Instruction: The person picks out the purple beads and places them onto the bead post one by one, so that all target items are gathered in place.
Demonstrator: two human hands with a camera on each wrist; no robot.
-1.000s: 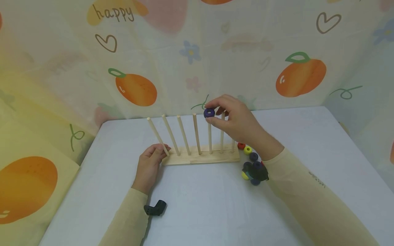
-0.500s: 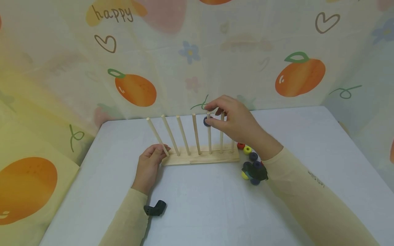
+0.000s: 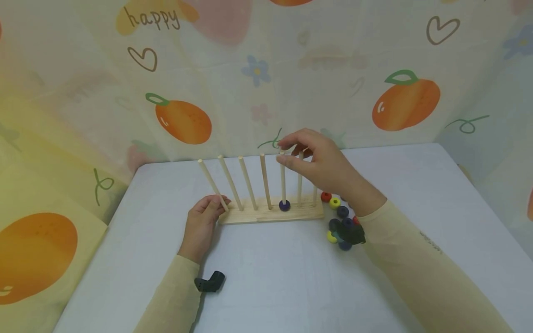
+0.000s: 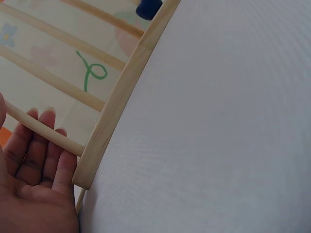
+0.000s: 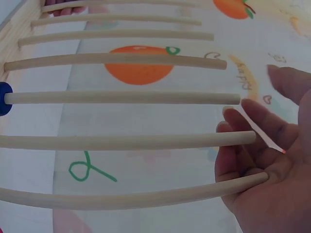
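A wooden rack (image 3: pixel 245 217) with a row of upright pegs stands on the table. At its left end my left hand (image 3: pixel 201 226) holds it, with the fingers behind the outermost peg (image 4: pixel 53 136) and the thumb in front. A dark blue bead (image 3: pixel 285 206) sits at the foot of the fifth peg from the left, down on the base; in the right wrist view this blue bead (image 5: pixel 5 108) is partly cut off. My right hand (image 3: pixel 320 159) is up at that peg's top, thumb and fingers apart with nothing pinched between them.
Right of the rack lie loose beads, among them a red bead (image 3: pixel 326 197), a yellow bead (image 3: pixel 335 203) and several dark blue ones. The black right wrist camera (image 3: pixel 351 232) hides some. A patterned cloth (image 3: pixel 258 106) hangs behind the table.
The dark blue bead went from my right fingertips onto the fifth peg and slid down to the base. My right fingers have parted from it. The left hand stays put.
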